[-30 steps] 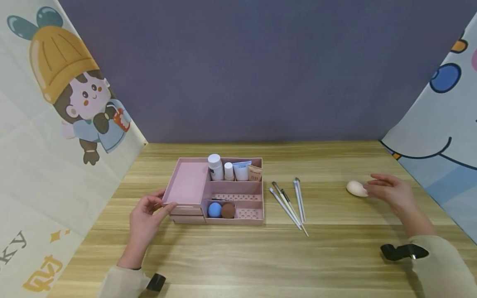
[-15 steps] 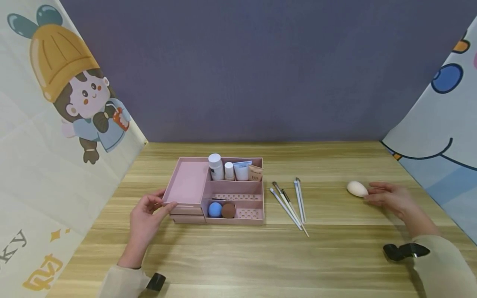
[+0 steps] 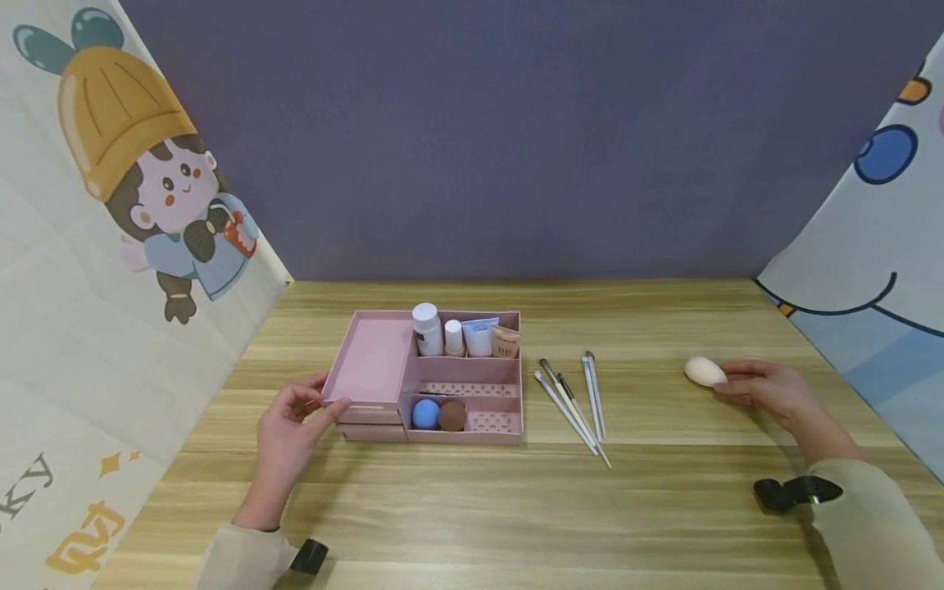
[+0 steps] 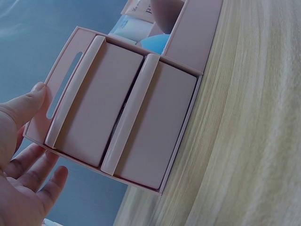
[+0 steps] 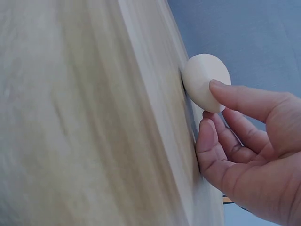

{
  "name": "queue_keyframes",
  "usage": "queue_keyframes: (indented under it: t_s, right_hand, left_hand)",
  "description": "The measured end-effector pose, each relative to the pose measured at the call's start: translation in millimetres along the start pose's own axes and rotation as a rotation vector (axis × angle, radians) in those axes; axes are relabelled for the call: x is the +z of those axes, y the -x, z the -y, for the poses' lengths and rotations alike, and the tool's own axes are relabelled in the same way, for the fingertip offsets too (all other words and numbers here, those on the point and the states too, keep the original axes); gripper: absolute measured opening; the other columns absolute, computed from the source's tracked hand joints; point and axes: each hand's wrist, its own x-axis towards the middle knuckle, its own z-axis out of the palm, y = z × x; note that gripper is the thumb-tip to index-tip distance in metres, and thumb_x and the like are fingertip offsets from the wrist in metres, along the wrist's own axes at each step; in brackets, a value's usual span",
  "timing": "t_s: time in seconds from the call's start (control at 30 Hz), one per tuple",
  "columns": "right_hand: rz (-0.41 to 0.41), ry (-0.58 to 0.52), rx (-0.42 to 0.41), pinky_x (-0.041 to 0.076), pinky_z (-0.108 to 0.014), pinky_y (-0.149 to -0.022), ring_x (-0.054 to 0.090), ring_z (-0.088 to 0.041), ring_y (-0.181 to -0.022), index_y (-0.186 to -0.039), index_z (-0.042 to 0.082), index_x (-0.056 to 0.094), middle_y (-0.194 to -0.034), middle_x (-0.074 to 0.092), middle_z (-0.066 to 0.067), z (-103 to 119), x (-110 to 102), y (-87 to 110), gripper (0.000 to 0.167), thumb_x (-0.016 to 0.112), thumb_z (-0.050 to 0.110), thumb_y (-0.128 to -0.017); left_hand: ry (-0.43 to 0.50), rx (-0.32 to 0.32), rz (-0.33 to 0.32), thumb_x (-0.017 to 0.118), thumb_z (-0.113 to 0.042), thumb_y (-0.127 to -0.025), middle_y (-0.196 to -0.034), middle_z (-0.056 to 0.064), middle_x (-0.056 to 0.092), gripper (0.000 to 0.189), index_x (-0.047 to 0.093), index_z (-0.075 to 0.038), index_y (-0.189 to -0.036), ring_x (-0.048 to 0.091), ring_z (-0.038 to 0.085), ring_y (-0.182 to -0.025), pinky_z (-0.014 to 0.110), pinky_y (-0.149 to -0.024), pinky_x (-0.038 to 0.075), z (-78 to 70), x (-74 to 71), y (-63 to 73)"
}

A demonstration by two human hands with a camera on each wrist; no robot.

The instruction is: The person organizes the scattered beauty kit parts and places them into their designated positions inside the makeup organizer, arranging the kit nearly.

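Observation:
A pink cosmetics organizer (image 3: 465, 438) with two small drawers (image 4: 101, 101) stands left of the table's middle. My left hand (image 3: 288, 430) grips its front left corner, thumb on the front by the slot and fingers along the side. Far to the right, a cream egg-shaped makeup sponge (image 3: 704, 371) lies on the table. My right hand (image 3: 774, 397) pinches the sponge's narrow end; in the right wrist view the thumb (image 5: 235, 96) presses on it and the fingers curl beneath. A blue sponge (image 3: 425, 415) and a brown sponge (image 3: 451, 415) sit in the organizer's front compartment.
Several makeup brushes (image 3: 571, 410) lie right of the organizer. Its back compartment holds a white bottle (image 3: 428, 329), a small white-capped bottle (image 3: 453, 338), a light blue tube (image 3: 480, 338) and a beige tube (image 3: 505, 342). A dark panel (image 3: 516, 147) rises behind the table.
My right hand has lowered behind the cream sponge and its fingers have closed on the narrow end. The sponge has shifted very slightly. My left hand stays on the organizer.

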Motion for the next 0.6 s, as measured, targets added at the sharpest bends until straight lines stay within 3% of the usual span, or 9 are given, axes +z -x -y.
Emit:
queue_keyframes:
  t_s: [0.07,0.13,0.3,0.43,0.6]
  right_hand:
    - [-0.006,0.012,-0.002,0.058,-0.021,-0.07,0.064,0.0,-0.078,-0.1,0.018,0.067,-0.087,0.063,0.019,1.3,1.0,-0.2,0.02,0.074,0.004,-0.088]
    - [-0.015,0.052,-0.009,0.059,-0.023,-0.071,0.064,0.001,-0.079,-0.11,0.005,0.067,-0.088,0.061,0.02,3.3,2.7,-0.5,0.022,0.074,0.007,-0.09]
    - [-0.044,0.159,-0.022,0.059,-0.025,-0.072,0.064,0.002,-0.079,-0.127,-0.019,0.052,-0.09,0.059,0.021,11.2,8.3,-1.5,0.055,0.074,0.018,-0.091]
    - [-0.055,0.194,-0.029,0.059,-0.023,-0.072,0.062,0.003,-0.079,-0.126,-0.021,0.051,-0.09,0.059,0.019,18.9,13.5,-1.6,0.059,0.073,0.022,-0.093]
    - [-0.03,0.098,-0.066,0.06,-0.027,-0.075,0.068,-0.003,-0.08,-0.128,-0.026,0.045,-0.089,0.063,0.016,25.0,24.2,-3.6,0.057,0.07,0.012,-0.094]
  left_hand:
    - [0.003,-0.004,-0.001,0.081,0.003,-0.08,-0.127,0.018,0.064,0.031,0.053,0.009,-0.092,0.06,-0.007,-0.094,0.01,-0.082,0.05,0.5,0.0,-0.3]
    - [0.008,-0.005,-0.002,0.081,0.004,-0.08,-0.127,0.017,0.065,0.031,0.053,0.009,-0.092,0.06,-0.007,-0.094,0.01,-0.082,0.05,0.1,0.2,-0.3]
    - [0.003,-0.005,-0.007,0.081,0.004,-0.08,-0.127,0.02,0.064,0.031,0.053,0.01,-0.092,0.06,-0.008,-0.092,0.01,-0.081,0.05,1.6,1.0,-1.0]
    - [0.003,0.002,-0.012,0.081,0.005,-0.08,-0.127,0.022,0.063,0.031,0.052,0.01,-0.091,0.06,-0.008,-0.091,0.01,-0.081,0.05,1.9,1.3,-1.1]
    - [0.008,0.016,-0.013,0.081,0.006,-0.079,-0.126,0.023,0.064,0.031,0.052,0.01,-0.091,0.06,-0.008,-0.091,0.009,-0.08,0.05,1.3,1.5,-0.9]
